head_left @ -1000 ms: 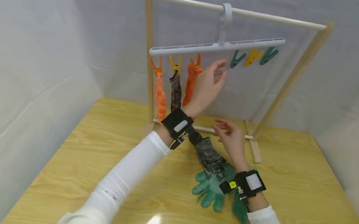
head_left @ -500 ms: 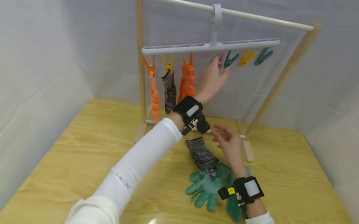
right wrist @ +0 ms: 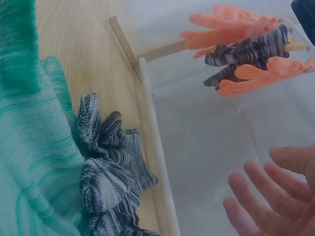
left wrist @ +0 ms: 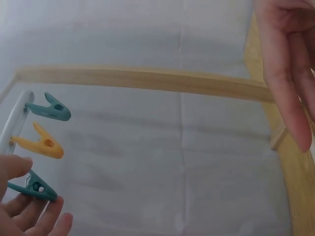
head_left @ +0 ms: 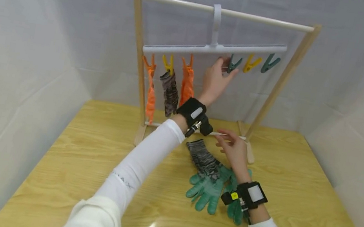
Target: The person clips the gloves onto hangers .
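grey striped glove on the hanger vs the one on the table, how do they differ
The hung grey striped glove dangles upright from a yellow clip, between two orange gloves. The table's grey striped glove lies flat and unclipped, partly overlapping a green glove, near the right hand. Both share the same grey-and-black striped knit.

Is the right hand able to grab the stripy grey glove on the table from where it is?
Probably yes. The right hand hovers open just beside the stripy grey glove, with nothing between them. The glove lies on top of the green gloves, so nothing covers it.
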